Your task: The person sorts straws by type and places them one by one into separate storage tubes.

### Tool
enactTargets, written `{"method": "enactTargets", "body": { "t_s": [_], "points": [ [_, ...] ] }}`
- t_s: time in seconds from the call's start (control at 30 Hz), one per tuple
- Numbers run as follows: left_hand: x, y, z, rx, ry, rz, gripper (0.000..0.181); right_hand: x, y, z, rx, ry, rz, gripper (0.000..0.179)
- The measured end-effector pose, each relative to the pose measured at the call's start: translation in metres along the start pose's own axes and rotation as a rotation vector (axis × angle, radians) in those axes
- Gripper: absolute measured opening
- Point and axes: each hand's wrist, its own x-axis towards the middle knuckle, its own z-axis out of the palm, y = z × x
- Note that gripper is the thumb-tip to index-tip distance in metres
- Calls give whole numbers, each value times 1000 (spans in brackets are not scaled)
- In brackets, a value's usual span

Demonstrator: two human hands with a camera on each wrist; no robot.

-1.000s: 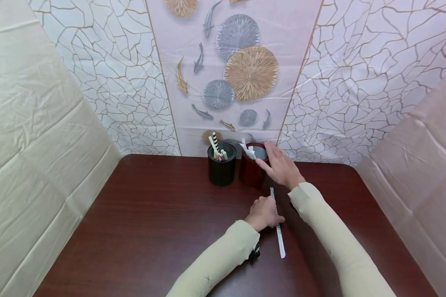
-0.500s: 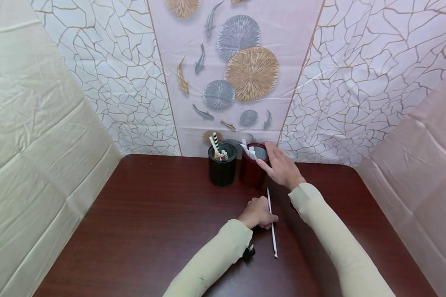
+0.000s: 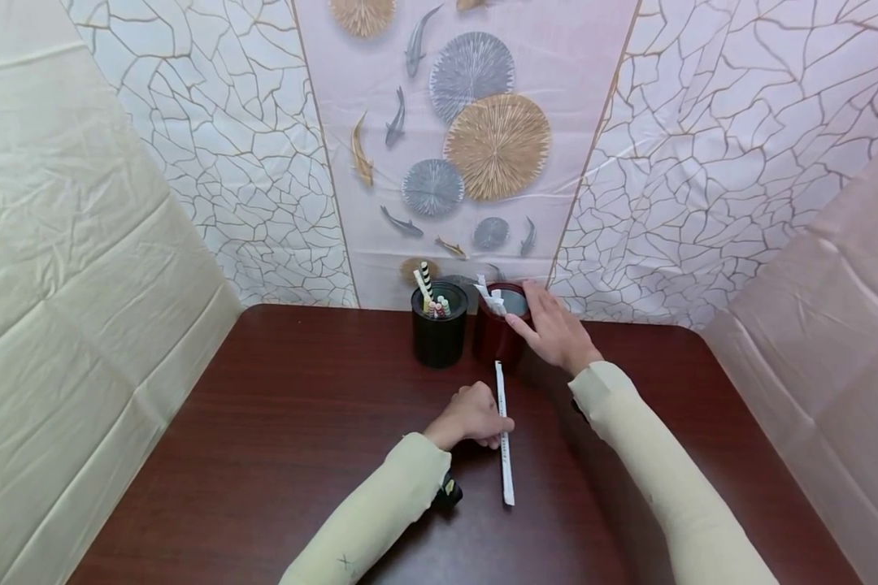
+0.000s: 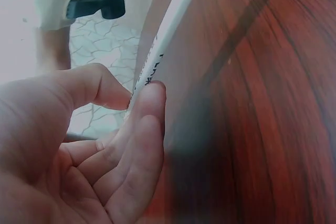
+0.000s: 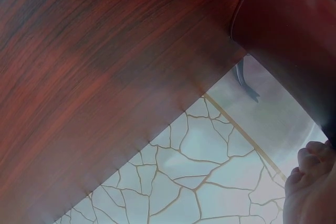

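My left hand (image 3: pixel 471 414) pinches a white paper-wrapped straw (image 3: pixel 506 463) between thumb and fingertips, low over the table in the head view. Dark printed letters run along the wrapper of the straw (image 4: pixel 170 24) in the left wrist view. My right hand (image 3: pixel 556 329) rests against the right side of a dark red cup (image 3: pixel 494 337), fingers extended and thumb toward its near side. Crumpled white paper pieces (image 3: pixel 492 301) stick out of that cup. Left of it stands a black cup (image 3: pixel 439 341) with several striped straws (image 3: pixel 426 280) inside.
Both cups stand near the back edge of the dark red-brown wooden table (image 3: pixel 300 422). A patterned cloth backdrop (image 3: pixel 629 203) rises right behind them. Beige cloth walls (image 3: pixel 80 284) flank both sides.
My left hand has moved left with the straw, which turns slightly in the fingers and now points toward the red cup's base. The right hand stays on the red cup.
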Motion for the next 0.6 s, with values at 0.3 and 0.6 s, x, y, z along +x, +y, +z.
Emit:
{"method": "enactTargets", "body": {
  "t_s": [0.3, 0.6],
  "points": [
    [-20, -13, -21, -9, 17, 22, 32, 0, 0, 0, -4, -1, -2, 89],
    [-40, -11, -45, 48, 29, 91, 31, -1, 0, 1, -6, 4, -8, 88]
  ]
}}
